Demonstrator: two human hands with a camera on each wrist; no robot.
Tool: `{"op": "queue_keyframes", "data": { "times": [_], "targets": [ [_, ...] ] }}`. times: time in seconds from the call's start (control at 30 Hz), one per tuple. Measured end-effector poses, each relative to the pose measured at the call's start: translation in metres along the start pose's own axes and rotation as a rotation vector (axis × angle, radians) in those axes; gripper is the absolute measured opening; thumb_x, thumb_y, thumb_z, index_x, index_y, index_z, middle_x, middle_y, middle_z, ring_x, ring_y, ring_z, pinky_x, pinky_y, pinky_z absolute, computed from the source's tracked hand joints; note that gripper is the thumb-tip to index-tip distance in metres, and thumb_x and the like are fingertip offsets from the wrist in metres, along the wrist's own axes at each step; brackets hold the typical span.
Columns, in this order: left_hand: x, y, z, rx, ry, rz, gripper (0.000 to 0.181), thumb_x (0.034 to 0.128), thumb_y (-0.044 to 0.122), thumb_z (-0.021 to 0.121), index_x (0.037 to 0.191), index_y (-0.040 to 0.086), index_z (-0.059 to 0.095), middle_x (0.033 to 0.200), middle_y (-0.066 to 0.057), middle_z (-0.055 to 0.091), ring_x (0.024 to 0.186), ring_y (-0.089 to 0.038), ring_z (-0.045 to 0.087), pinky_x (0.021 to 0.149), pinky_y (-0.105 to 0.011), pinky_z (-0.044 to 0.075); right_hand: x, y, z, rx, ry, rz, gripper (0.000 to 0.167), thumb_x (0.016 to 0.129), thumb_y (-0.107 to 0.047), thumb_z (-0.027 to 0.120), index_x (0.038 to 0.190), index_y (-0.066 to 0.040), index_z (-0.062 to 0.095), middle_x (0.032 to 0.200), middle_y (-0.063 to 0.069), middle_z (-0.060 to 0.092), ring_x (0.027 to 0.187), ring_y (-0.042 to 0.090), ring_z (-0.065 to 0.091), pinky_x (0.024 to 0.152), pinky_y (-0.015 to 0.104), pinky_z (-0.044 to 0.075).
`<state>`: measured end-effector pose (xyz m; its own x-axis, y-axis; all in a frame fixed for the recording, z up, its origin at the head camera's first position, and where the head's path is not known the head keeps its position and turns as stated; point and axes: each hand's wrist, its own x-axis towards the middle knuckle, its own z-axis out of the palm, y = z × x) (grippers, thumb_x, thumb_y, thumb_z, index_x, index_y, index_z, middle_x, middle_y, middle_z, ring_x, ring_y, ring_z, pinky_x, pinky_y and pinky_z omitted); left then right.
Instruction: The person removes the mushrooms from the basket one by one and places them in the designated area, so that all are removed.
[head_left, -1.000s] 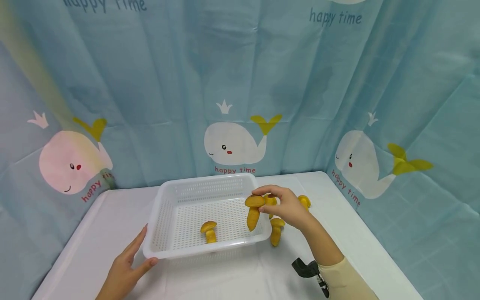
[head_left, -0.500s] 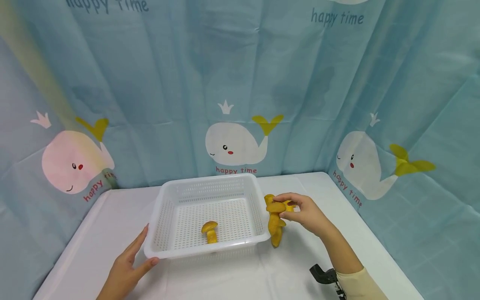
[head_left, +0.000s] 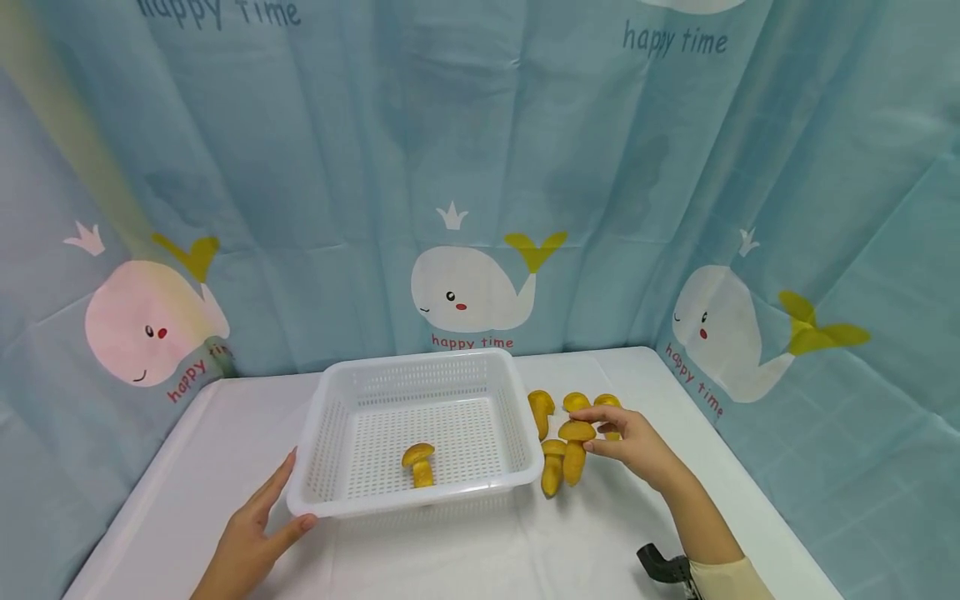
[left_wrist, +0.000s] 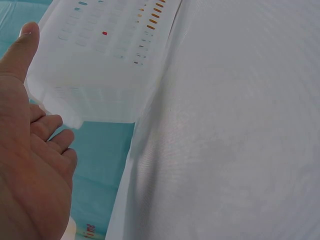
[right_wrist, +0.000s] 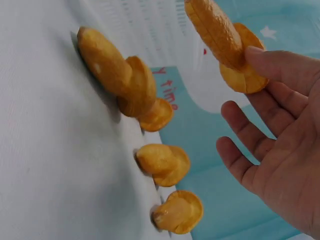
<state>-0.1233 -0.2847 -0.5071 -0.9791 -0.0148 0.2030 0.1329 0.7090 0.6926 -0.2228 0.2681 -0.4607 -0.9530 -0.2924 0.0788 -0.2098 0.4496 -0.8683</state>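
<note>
My right hand (head_left: 630, 446) pinches a yellow-brown mushroom (head_left: 574, 465) by its cap between thumb and fingers, to the right of the white basket (head_left: 420, 502). In the right wrist view the held mushroom (right_wrist: 217, 37) is clear of the table, its stem pointing away from the palm. Several more mushrooms lie around it, one (head_left: 551, 477) close beside it and another (head_left: 541, 408) by the basket's right wall. One mushroom (head_left: 421, 467) lies inside the basket near its front. My left hand (head_left: 251, 537) rests at the basket's front left corner, fingers along the side and thumb at the front.
A white cloth (head_left: 420, 558) covers the table. Blue curtains (head_left: 337, 183) printed with whales hang close behind and on both sides. Two further mushrooms, one at the back (head_left: 575, 401) and one at the right (head_left: 608, 402), lie beyond the right hand.
My right hand has moved right with the mushroom, from over the basket's right edge to above the table among the other mushrooms. The left hand and basket have stayed in place.
</note>
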Motion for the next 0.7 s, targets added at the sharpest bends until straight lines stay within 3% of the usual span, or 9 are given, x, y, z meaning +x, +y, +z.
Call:
{"op": "queue_keyframes", "data": {
  "times": [0.23,0.33,0.43,0.53,0.6,0.67,0.7],
  "targets": [
    [-0.001,-0.001,0.001,-0.005,0.001,0.002,0.095,0.0900,0.038,0.079,0.164,0.033,0.019,0.167,-0.001,0.025,0.139,0.017,0.014,0.104,-0.064,0.039,0.000,0.017,-0.006,0.001,-0.009,-0.022,0.038,0.090,-0.019,0.079,0.128,-0.018,0.072,0.131,0.005,0.068,0.114,0.031,0.055,0.092,0.032,0.055],
    [-0.001,-0.003,0.002,-0.021,0.013,0.038,0.095,0.0899,0.034,0.080,0.164,0.033,0.020,0.167,-0.001,0.025,0.137,0.022,0.013,0.116,-0.033,0.039,-0.001,0.023,-0.008,0.007,-0.011,-0.014,0.038,0.090,-0.018,0.079,0.127,-0.019,0.072,0.129,0.005,0.068,0.113,0.030,0.056,0.092,0.030,0.054],
    [0.000,-0.004,0.002,-0.019,0.033,0.068,0.096,0.0889,0.030,0.081,0.164,0.031,0.022,0.167,-0.001,0.027,0.134,0.026,0.014,0.105,-0.001,0.025,0.000,0.027,-0.009,0.004,-0.016,-0.002,0.038,0.090,-0.019,0.079,0.127,-0.019,0.072,0.128,0.005,0.069,0.112,0.029,0.056,0.092,0.030,0.054],
    [0.000,-0.004,0.002,-0.007,0.033,0.060,0.096,0.0888,0.032,0.081,0.164,0.031,0.022,0.167,-0.001,0.027,0.133,0.026,0.014,0.110,-0.009,0.030,0.000,0.032,-0.010,0.002,-0.022,0.012,0.038,0.090,-0.020,0.080,0.127,-0.018,0.072,0.128,0.006,0.069,0.112,0.029,0.056,0.091,0.030,0.054],
    [0.000,-0.003,0.001,0.001,0.029,0.043,0.096,0.0889,0.034,0.081,0.164,0.033,0.021,0.167,0.000,0.026,0.135,0.023,0.014,0.112,-0.030,0.037,0.000,0.035,-0.010,-0.001,-0.025,0.021,0.038,0.090,-0.020,0.080,0.127,-0.017,0.072,0.129,0.007,0.069,0.112,0.029,0.057,0.091,0.029,0.055],
    [-0.001,-0.003,0.001,0.001,0.024,0.038,0.096,0.0892,0.034,0.080,0.164,0.034,0.020,0.167,-0.001,0.026,0.135,0.022,0.014,0.113,-0.029,0.036,0.000,0.040,-0.010,0.001,-0.028,0.028,0.037,0.090,-0.019,0.080,0.126,-0.016,0.072,0.130,0.007,0.068,0.113,0.029,0.057,0.091,0.028,0.055],
    [-0.001,-0.003,0.001,-0.001,0.025,0.039,0.096,0.0892,0.034,0.080,0.164,0.034,0.020,0.167,-0.001,0.026,0.136,0.022,0.014,0.113,-0.019,0.033,0.000,0.042,-0.010,0.003,-0.031,0.033,0.038,0.090,-0.019,0.080,0.127,-0.016,0.072,0.130,0.008,0.068,0.113,0.029,0.058,0.091,0.027,0.055]
  ]
}}
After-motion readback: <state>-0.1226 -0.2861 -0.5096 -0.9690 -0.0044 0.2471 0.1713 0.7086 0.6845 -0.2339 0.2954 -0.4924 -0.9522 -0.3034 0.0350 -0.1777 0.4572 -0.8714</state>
